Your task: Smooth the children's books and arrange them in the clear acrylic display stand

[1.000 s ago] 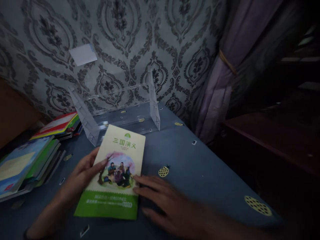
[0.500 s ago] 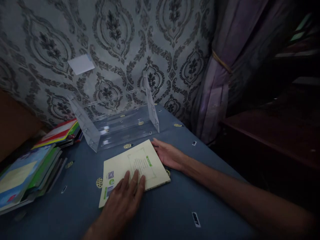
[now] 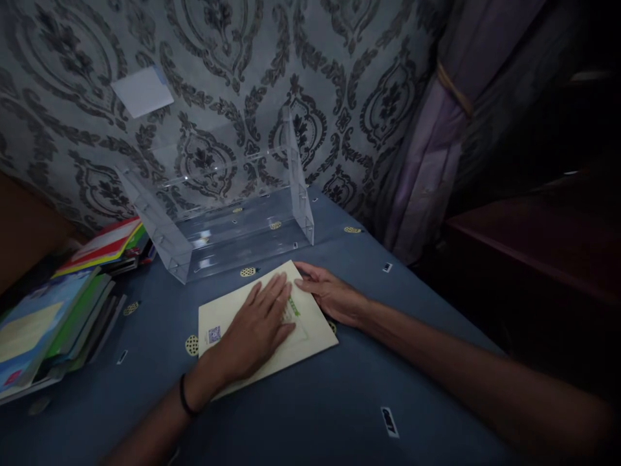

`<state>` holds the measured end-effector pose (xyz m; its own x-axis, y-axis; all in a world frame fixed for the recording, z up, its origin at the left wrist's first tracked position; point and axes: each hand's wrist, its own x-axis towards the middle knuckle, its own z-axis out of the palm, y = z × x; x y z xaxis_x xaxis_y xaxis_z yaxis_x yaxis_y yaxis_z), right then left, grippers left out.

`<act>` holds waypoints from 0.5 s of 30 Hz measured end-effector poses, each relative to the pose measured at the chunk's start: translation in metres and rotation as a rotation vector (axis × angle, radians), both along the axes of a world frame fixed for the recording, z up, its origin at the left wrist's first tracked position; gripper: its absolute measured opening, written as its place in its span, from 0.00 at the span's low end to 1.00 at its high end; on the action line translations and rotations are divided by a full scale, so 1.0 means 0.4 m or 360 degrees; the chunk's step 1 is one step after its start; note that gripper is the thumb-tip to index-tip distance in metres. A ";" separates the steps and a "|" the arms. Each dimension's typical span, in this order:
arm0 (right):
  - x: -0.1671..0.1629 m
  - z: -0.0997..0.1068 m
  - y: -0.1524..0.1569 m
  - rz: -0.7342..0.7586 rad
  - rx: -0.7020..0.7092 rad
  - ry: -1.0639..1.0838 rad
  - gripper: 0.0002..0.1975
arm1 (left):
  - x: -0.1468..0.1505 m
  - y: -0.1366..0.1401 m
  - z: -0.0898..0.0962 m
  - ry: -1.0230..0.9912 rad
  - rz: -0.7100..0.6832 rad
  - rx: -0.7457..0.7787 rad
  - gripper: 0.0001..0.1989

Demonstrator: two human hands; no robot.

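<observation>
A thin cream-coloured book [image 3: 317,327] with a QR code and green print lies on the blue patterned tablecloth. My left hand [image 3: 259,327] rests flat across its cover, fingers stretched out, hiding much of the print; a dark band circles the wrist. At the book's far right edge, my right hand [image 3: 334,294] grips it with the thumb on top and the fingers at or under the side. Just beyond the book stands a clear acrylic rack [image 3: 233,246] with slanted side panels and nothing on its shelves.
To the left are a stack of books [image 3: 48,323] and, behind it, a pile of colourful books [image 3: 104,249]. Patterned wallpaper [image 3: 320,123] with a white card [image 3: 142,92] rises behind the rack. A tied purple curtain [image 3: 427,155] hangs beyond the table's right edge.
My left hand has slid forward over the book toward its far edge. My right thumb has come onto the cover. The view has shifted slightly.
</observation>
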<state>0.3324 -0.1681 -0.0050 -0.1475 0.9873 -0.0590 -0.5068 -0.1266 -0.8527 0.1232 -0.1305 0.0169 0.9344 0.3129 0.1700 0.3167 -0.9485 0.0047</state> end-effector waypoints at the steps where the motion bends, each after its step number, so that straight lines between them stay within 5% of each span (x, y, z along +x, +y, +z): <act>1: 0.000 0.001 0.000 0.0005 0.0003 -0.0002 0.23 | -0.003 0.015 -0.005 -0.0017 0.0038 -0.0013 0.32; 9: 0.003 0.011 -0.007 0.0002 -0.0061 -0.0039 0.23 | -0.121 0.109 -0.035 -0.0108 0.0472 -0.0155 0.29; 15: 0.002 0.014 -0.010 0.0001 -0.0048 -0.0046 0.26 | -0.130 0.097 -0.014 -0.0317 0.0499 -0.0157 0.23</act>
